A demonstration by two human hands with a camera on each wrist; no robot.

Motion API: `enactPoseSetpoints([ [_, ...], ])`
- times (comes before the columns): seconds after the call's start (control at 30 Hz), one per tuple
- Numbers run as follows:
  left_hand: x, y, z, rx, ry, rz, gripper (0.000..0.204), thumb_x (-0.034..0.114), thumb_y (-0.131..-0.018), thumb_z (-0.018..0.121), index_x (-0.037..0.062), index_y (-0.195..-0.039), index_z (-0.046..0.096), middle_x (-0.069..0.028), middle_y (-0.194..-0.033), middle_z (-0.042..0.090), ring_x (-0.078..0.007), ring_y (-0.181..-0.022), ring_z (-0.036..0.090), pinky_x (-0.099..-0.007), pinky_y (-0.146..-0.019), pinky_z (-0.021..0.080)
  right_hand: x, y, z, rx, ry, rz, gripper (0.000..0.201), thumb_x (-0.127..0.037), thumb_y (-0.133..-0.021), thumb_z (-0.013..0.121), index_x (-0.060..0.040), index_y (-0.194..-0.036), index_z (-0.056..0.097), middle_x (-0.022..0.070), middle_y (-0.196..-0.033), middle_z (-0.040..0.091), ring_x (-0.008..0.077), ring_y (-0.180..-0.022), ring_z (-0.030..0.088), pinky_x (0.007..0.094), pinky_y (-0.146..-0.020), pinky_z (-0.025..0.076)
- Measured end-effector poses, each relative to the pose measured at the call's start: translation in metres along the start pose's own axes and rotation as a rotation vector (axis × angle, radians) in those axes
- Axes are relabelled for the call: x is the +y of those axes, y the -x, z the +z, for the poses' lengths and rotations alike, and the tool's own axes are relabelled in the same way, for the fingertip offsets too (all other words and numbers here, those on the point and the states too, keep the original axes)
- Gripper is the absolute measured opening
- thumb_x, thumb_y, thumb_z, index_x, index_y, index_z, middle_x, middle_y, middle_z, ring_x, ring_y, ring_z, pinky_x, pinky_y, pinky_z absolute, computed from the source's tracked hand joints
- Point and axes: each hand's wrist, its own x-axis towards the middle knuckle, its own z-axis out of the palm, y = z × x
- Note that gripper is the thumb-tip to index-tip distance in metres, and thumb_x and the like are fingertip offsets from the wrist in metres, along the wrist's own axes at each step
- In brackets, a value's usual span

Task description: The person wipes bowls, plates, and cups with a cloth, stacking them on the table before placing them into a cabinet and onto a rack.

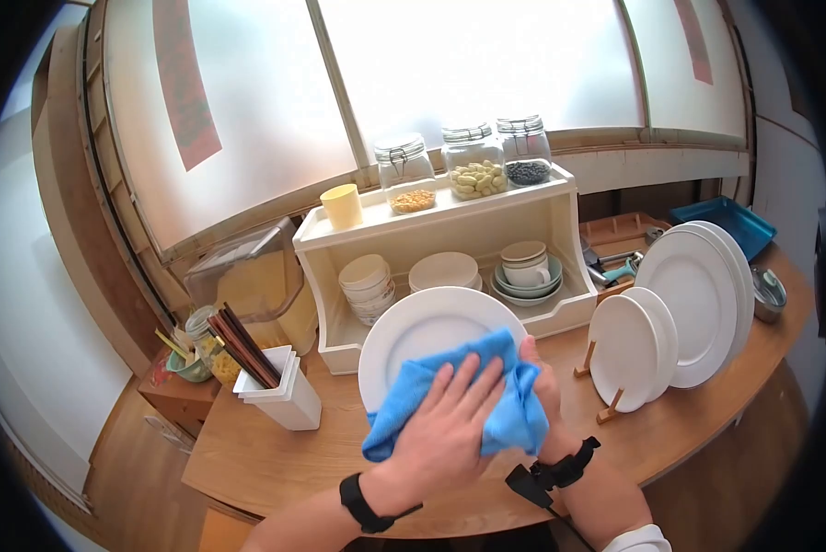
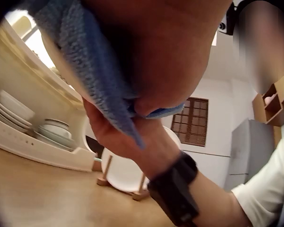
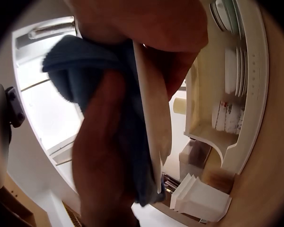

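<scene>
A white plate is held up over the table, tilted with its face toward me. Across its lower face lies a blue cloth. My left hand presses flat on the cloth, its fingers straight and spread. At the plate's right edge, my right hand grips the rim, thumb up on the near side by the bunched cloth. In the right wrist view the plate appears edge-on, with right-hand fingers behind it and the left hand against the cloth on the other side.
Behind the plate stands a cream shelf with bowls, plates and a cup; jars and a yellow cup top it. White plates stand in wooden racks to the right. A white holder with chopsticks is at left on the table.
</scene>
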Motion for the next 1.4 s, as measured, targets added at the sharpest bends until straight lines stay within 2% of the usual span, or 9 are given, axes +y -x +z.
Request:
enactPoseSetpoints([
  [0.07,0.001,0.014,-0.002,-0.038,-0.025,0.031,0.067,0.021,-0.072,0.07,0.0057,-0.134,0.05,-0.016,-0.145,0.041,-0.0347,-0.136,0.035,-0.0479,-0.112,0.024,-0.033,0.01,0.049,0.262,0.171,-0.012,0.055,-0.045,-0.101,0.04,0.0052,-0.109,0.061,0.0079,-0.099,0.065,0.0121,-0.082,0.059,0.0256,-0.072,0.049],
  [0.1,-0.003,0.018,-0.007,-0.072,-0.052,0.052,0.065,0.021,-0.072,0.069,0.0056,-0.133,0.051,-0.0148,-0.144,0.043,-0.0327,-0.135,0.037,-0.0478,-0.112,0.024,-0.029,0.012,0.035,0.195,0.645,-0.206,0.055,-0.045,-0.101,0.04,0.0057,-0.11,0.06,0.0074,-0.099,0.064,0.0123,-0.082,0.059,0.0249,-0.071,0.048],
  [0.2,-0.037,0.016,-0.028,-0.015,-0.264,-0.031,0.065,0.019,-0.071,0.068,0.0045,-0.132,0.051,-0.0135,-0.142,0.045,-0.0305,-0.135,0.038,-0.0468,-0.113,0.024,-0.021,0.009,0.048,0.262,0.258,-0.064,0.055,-0.046,-0.1,0.041,0.0053,-0.108,0.061,0.007,-0.098,0.064,0.0118,-0.083,0.058,0.0239,-0.071,0.047],
  [0.33,-0.051,-0.005,-0.043,0.152,-0.352,-0.09,0.065,0.017,-0.068,0.069,0.0026,-0.129,0.053,-0.0154,-0.143,0.044,-0.0322,-0.134,0.039,-0.0472,-0.112,0.027,-0.005,0.011,0.046,0.223,0.378,-0.126,0.055,-0.046,-0.101,0.04,0.0039,-0.104,0.063,0.0051,-0.093,0.064,0.0092,-0.082,0.056,0.0228,-0.07,0.046],
  [0.53,-0.004,0.002,-0.015,-0.104,-0.007,0.129,0.066,0.021,-0.069,0.07,0.003,-0.13,0.053,-0.0134,-0.141,0.046,-0.0314,-0.133,0.041,-0.0456,-0.113,0.027,-0.027,0.014,0.042,0.221,0.313,-0.1,0.052,-0.044,-0.101,0.04,0.0025,-0.1,0.063,0.0031,-0.088,0.064,0.008,-0.075,0.056,0.021,-0.066,0.046],
  [0.63,-0.024,0.011,-0.026,-0.152,-0.222,0.135,0.065,0.023,-0.069,0.069,0.0056,-0.13,0.054,-0.0116,-0.141,0.046,-0.0298,-0.132,0.042,-0.0451,-0.112,0.027,-0.021,0.009,0.044,0.262,0.291,-0.135,0.053,-0.045,-0.101,0.041,0.004,-0.103,0.062,0.0039,-0.091,0.064,0.0094,-0.08,0.057,0.0237,-0.072,0.046],
  [0.87,-0.04,-0.017,-0.03,0.04,-0.309,-0.039,0.063,0.024,-0.072,0.067,0.0031,-0.13,0.053,-0.0136,-0.142,0.045,-0.0306,-0.133,0.04,-0.0461,-0.112,0.026,-0.008,0.013,0.029,0.244,0.456,-0.17,0.052,-0.045,-0.101,0.041,0.0012,-0.094,0.063,0.0008,-0.082,0.061,0.0071,-0.074,0.054,0.0231,-0.066,0.045],
  [1.07,-0.008,0.004,-0.008,-0.138,-0.053,0.177,0.069,0.026,-0.069,0.071,0.005,-0.132,0.051,-0.0134,-0.143,0.043,-0.0325,-0.134,0.038,-0.0466,-0.113,0.025,-0.03,0.01,0.039,0.261,0.273,-0.083,0.052,-0.046,-0.1,0.042,0.002,-0.092,0.062,0.0018,-0.081,0.061,0.0072,-0.069,0.054,0.0218,-0.061,0.045],
  [1.4,-0.065,0.01,-0.029,0.085,-0.497,-0.123,0.064,0.03,-0.07,0.073,0.0103,-0.128,0.055,-0.0101,-0.144,0.043,-0.0314,-0.134,0.038,-0.0552,-0.111,0.022,0.003,0.011,0.036,0.274,0.474,-0.175,0.056,-0.045,-0.101,0.039,0.0054,-0.103,0.063,0.0056,-0.093,0.064,0.011,-0.086,0.057,0.0244,-0.073,0.047],
])
